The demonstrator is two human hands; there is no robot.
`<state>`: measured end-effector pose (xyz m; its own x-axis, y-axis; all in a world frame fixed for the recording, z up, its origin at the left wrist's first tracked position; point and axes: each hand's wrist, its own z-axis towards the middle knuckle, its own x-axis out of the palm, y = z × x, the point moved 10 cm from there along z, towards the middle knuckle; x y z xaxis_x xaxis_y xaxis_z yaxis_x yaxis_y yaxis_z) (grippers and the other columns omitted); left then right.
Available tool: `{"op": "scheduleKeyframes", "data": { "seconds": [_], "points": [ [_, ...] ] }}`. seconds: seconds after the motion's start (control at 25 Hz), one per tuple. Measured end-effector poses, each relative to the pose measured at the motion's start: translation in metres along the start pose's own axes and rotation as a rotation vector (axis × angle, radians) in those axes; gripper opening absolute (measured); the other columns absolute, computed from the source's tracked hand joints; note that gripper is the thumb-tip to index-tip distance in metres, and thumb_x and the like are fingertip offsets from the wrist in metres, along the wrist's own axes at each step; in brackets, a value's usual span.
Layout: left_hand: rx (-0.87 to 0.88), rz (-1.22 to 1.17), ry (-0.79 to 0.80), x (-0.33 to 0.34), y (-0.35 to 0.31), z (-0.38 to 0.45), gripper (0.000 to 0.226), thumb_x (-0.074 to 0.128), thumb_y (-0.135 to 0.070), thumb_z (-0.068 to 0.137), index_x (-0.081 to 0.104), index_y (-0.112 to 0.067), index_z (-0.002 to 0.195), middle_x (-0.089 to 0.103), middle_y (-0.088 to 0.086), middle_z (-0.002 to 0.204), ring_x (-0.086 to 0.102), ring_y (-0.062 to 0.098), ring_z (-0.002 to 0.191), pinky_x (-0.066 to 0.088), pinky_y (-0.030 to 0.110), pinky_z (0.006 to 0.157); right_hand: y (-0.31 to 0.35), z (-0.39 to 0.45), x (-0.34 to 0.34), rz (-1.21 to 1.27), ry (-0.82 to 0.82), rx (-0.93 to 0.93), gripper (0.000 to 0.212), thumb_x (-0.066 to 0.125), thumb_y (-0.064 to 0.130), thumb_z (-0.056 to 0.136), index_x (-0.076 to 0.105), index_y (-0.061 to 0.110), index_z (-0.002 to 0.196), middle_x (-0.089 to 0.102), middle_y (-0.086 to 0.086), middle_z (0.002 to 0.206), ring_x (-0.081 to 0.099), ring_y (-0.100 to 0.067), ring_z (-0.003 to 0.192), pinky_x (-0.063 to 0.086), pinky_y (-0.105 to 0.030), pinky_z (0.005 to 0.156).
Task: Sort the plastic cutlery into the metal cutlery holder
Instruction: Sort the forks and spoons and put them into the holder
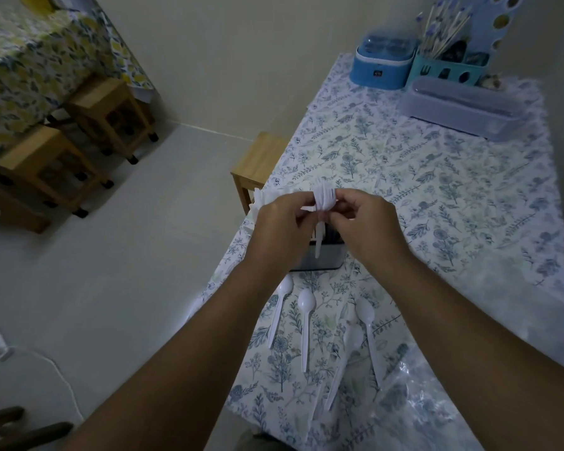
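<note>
Both hands meet above the far edge of the metal cutlery holder (319, 255): the left hand (280, 222) and the right hand (365, 222) are each pinched on a small bundle of white plastic forks (323, 198), tines up, held over the holder's open top. One white handle hangs down from the bundle toward the compartments; I cannot tell whether it already sits inside one.

Going from big to small, the floral tabletop (437, 177) is the wide stage, and the holder stands close to its left edge, with bare floor below. A knock from either forearm could shove it toward that drop. A crinkled clear plastic bag (430, 402) lies at the near right, under the right arm; a sleeve or elbow dragging across it might sweep things along.

Four white plastic spoons (305, 327) lie loose on the tabletop just in front of the holder, beneath both wrists, so a lowered arm could scatter them.

Smallest risk, but likeliest, I'd judge: the bundle is gripped only at the fingertips, and light, slick forks may fan out, slip, or fall into the wrong compartment when released together.
</note>
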<state>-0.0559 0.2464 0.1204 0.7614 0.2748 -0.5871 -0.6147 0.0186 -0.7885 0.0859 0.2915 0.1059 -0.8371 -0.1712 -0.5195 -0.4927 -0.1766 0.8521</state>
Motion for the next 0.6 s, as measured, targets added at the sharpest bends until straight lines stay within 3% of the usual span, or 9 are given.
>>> {"op": "scheduleKeyframes", "data": {
  "seconds": [0.4,0.6],
  "points": [
    [0.118,0.05,-0.087,-0.013,-0.02,0.015,0.024,0.068,-0.024,0.094,0.073,-0.026,0.118,0.075,-0.012,0.104,0.07,0.0,0.086,0.052,0.011,0.074,0.023,0.008,-0.014,0.036,-0.114,-0.077,0.019,0.072,0.015,0.088,0.072,0.025,0.104,0.075,0.009,0.087,0.071,-0.007,0.083,0.061,-0.034,0.078],
    [0.043,0.194,-0.008,-0.006,-0.007,0.007,0.015,0.074,-0.024,0.088,0.075,-0.022,0.103,0.065,-0.016,0.082,0.059,-0.003,0.064,0.04,0.003,0.06,0.009,-0.004,0.0,-0.073,-0.036,-0.068,0.016,0.071,0.017,0.091,0.075,0.023,0.105,0.074,0.006,0.081,0.07,-0.012,0.077,0.06,-0.039,0.074]
  ]
}}
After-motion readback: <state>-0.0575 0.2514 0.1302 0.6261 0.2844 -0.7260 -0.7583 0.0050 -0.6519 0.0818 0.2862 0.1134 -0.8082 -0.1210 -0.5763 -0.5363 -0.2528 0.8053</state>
